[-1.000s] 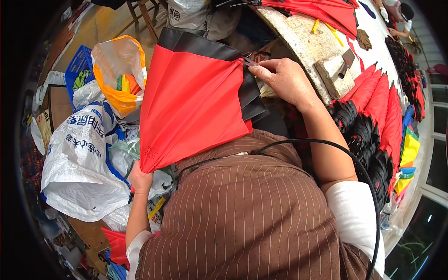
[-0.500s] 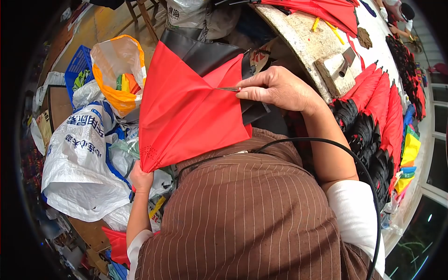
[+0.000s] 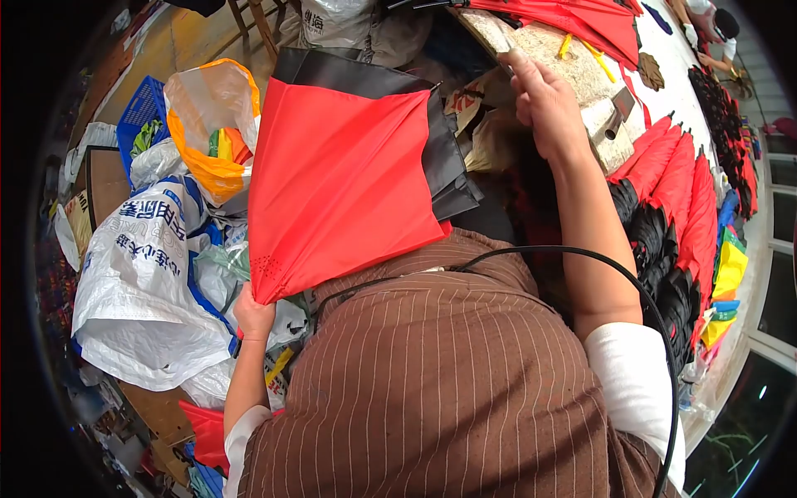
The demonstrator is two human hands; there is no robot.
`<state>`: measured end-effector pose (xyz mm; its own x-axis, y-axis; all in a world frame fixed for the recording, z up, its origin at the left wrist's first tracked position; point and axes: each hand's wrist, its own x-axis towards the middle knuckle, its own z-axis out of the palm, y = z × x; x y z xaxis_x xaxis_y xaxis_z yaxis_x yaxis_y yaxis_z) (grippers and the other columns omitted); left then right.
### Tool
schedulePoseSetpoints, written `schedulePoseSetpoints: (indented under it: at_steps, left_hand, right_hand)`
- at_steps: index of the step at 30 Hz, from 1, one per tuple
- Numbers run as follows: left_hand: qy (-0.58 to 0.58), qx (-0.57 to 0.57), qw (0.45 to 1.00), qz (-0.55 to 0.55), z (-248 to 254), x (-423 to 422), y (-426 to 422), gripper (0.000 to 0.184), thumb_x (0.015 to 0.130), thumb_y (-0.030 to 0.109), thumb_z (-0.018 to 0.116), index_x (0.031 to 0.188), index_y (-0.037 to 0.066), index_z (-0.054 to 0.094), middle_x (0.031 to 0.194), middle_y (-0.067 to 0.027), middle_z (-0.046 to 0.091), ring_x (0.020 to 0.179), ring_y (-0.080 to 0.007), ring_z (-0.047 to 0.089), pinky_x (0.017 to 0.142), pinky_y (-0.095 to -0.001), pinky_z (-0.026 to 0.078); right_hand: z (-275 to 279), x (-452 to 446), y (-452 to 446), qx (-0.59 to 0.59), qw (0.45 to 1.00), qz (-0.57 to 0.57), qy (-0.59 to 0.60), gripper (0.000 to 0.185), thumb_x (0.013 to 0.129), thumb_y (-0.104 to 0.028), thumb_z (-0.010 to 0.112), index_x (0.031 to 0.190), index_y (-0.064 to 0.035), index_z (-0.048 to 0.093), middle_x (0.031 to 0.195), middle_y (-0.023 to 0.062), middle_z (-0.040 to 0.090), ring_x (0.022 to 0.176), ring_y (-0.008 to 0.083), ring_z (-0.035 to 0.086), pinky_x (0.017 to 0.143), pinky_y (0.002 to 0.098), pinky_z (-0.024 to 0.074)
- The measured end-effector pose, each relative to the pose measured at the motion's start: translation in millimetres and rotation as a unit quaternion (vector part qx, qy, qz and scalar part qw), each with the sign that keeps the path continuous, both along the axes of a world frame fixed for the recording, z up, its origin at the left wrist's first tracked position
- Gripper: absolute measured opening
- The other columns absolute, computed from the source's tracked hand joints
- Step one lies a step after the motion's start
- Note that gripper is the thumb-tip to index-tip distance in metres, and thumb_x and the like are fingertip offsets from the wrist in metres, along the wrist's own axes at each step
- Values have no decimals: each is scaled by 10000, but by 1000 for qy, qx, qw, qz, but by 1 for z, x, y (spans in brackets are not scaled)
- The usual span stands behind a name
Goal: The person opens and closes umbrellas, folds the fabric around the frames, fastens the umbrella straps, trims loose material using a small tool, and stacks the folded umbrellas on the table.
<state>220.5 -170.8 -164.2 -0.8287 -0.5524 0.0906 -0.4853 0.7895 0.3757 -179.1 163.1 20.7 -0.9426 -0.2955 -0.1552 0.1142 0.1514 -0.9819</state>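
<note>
A red and black umbrella lies partly folded in front of my body, its red panel facing up and black fabric showing along the far and right edges. My left hand is closed around its gathered end at the lower left. Raised to the right, apart from the fabric, my right hand is pinched on a thin metal tool. Blur and the fingers hide most of that tool, so its exact kind is unclear.
Several folded red and black umbrellas line the table at right. A block with a metal piece sits near its edge. At left are a white sack, an orange-rimmed bag and a blue basket. Another person is at far right.
My right hand has moved up and right, taking the thin metal tool off the red fabric. The pulled-up fold has flattened. My left hand stays on the umbrella's end.
</note>
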Motion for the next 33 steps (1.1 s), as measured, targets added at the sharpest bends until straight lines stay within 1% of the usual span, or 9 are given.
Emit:
schedulePoseSetpoints:
  at_steps: [2, 7, 11, 13, 17, 21, 25, 30, 33]
  left_hand:
    - [22, -5, 1000, -7, -1, -1, -1, 248, 700, 212, 697, 787, 63, 519, 705, -179, 583, 690, -409, 568, 584, -459, 447]
    - [15, -8, 1000, 0, 2, -1, 0, 251, 697, 214, 700, 786, 64, 519, 708, -180, 582, 699, -405, 569, 586, -453, 450]
    - [20, 0, 1000, -1, -1, 0, -1, 252, 694, 214, 703, 783, 67, 520, 705, -179, 580, 697, -406, 569, 585, -450, 451]
    - [19, -5, 1000, -6, -3, -1, -2, 252, 691, 214, 705, 781, 68, 519, 703, -177, 580, 693, -406, 568, 582, -449, 450]
    - [3, -1, 1000, 2, 0, -3, -2, 253, 689, 212, 706, 779, 69, 517, 702, -175, 580, 685, -408, 567, 579, -452, 449]
    - [11, -2, 1000, 1, 2, -4, 0, 250, 688, 208, 706, 776, 69, 518, 702, -175, 580, 681, -409, 566, 576, -452, 449]
    - [-22, 23, 999, 11, 0, 0, -2, 210, 711, 166, 690, 832, 65, 551, 771, -183, 598, 743, -410, 581, 619, -429, 468]
    - [-24, 32, 999, 10, 1, -4, 0, 212, 705, 162, 692, 830, 66, 550, 775, -176, 599, 741, -404, 583, 616, -426, 467]
    - [-6, 12, 1000, -1, -2, -6, -2, 244, 692, 208, 706, 772, 69, 522, 714, -171, 584, 688, -398, 573, 575, -441, 453]
  right_hand:
    - [-28, -32, 5, -59, 995, -68, -44, 326, 890, -323, 607, 1065, -48, 617, 692, -61, 434, 513, 11, 327, 444, 189, 243]
    - [-35, -60, 12, -33, 991, -108, -68, 327, 883, -316, 616, 1065, -44, 616, 709, -61, 441, 510, 15, 324, 445, 191, 249]
    - [-15, -33, -8, 76, 995, 43, 55, 362, 863, -320, 639, 1077, -28, 613, 791, -39, 526, 539, 20, 398, 461, 197, 315]
    - [-19, -28, -22, 63, 974, 140, 169, 381, 841, -312, 664, 1077, -17, 614, 872, -9, 606, 636, 41, 497, 556, 210, 415]
    - [-25, -26, -50, 135, 934, 198, 264, 365, 830, -295, 676, 1068, -23, 624, 915, 11, 644, 742, 64, 546, 676, 225, 455]
    - [-5, -25, -69, 223, 925, 298, 71, 322, 833, -287, 674, 1027, -32, 637, 834, 2, 634, 755, 57, 539, 709, 222, 443]
    - [-22, -35, -70, 125, 953, 243, 128, 273, 842, -295, 663, 942, -43, 639, 798, -14, 618, 706, 47, 522, 651, 218, 431]
    - [-18, -47, -53, 131, 977, 153, 71, 254, 854, -307, 648, 868, -55, 618, 755, -31, 597, 666, 38, 497, 603, 215, 406]
    - [-19, -52, -49, 112, 974, 145, 135, 241, 863, -309, 636, 866, -71, 602, 698, -43, 562, 625, 37, 473, 586, 212, 392]
